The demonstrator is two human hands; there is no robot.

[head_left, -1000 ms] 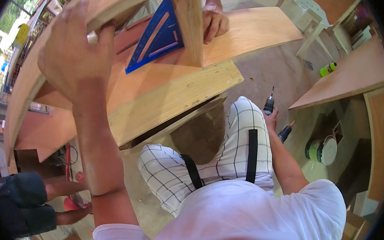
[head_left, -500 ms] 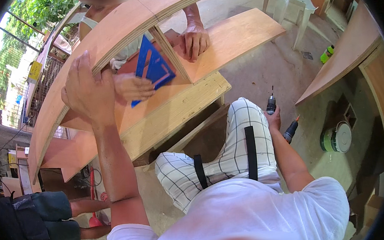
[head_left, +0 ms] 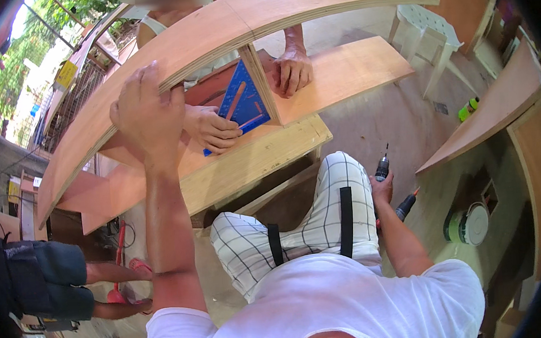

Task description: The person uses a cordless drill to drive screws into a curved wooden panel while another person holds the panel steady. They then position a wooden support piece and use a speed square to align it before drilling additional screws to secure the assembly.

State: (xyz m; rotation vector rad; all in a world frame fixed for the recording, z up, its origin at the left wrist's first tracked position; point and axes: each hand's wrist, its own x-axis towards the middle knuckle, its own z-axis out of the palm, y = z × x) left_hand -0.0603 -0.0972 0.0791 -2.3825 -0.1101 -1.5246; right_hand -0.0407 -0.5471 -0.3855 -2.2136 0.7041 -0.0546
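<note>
My left hand (head_left: 145, 115) is raised and grips the near edge of a long plywood board (head_left: 227, 26) that runs across the top of the view. Down by my right thigh, my right hand (head_left: 383, 189) holds a dark power drill (head_left: 383, 168) pointing upward. Across from me a second person's hands (head_left: 213, 129) press a blue triangular square (head_left: 243, 101) against an upright plywood divider (head_left: 257, 81) and rest on the lower plywood panel (head_left: 339, 74). A thick pale wooden slab (head_left: 251, 164) lies under the panel.
A white plastic chair (head_left: 428, 32) stands at the back right. A plywood tabletop (head_left: 495, 113) is on the right, with a green bottle (head_left: 468, 110) behind it and a tape roll (head_left: 467, 225) below. Another person's legs (head_left: 51, 285) are at the left.
The view has shifted so the boards sit lower and farther right. The other person's hand and the blue square have moved right against the divider. My left hand stays on the board edge.
</note>
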